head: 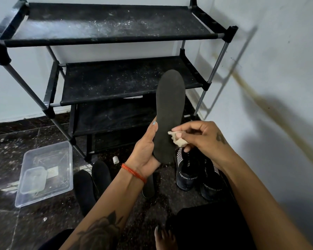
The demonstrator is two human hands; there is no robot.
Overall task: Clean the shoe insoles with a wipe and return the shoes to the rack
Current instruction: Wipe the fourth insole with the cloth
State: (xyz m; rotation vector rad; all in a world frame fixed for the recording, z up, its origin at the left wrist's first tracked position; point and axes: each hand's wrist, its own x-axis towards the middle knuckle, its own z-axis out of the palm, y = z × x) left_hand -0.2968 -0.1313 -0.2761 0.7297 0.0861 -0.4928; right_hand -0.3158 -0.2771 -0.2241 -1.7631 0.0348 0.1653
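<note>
The left hand (145, 150) had its grip wrapped round the heel end of a dark insole (170, 112), holding it upright in front of the black shoe rack (116, 78). The right hand (204, 138) pinched a crumpled beige wipe (177, 139) and pressed it against the insole's lower half. Down on the dark floor (16, 141), a pair of black sneakers (197, 174) sat below the hands near the wall. Two more dark insoles (92, 183) lay to their left, beside a clear plastic tub (43, 174).
</note>
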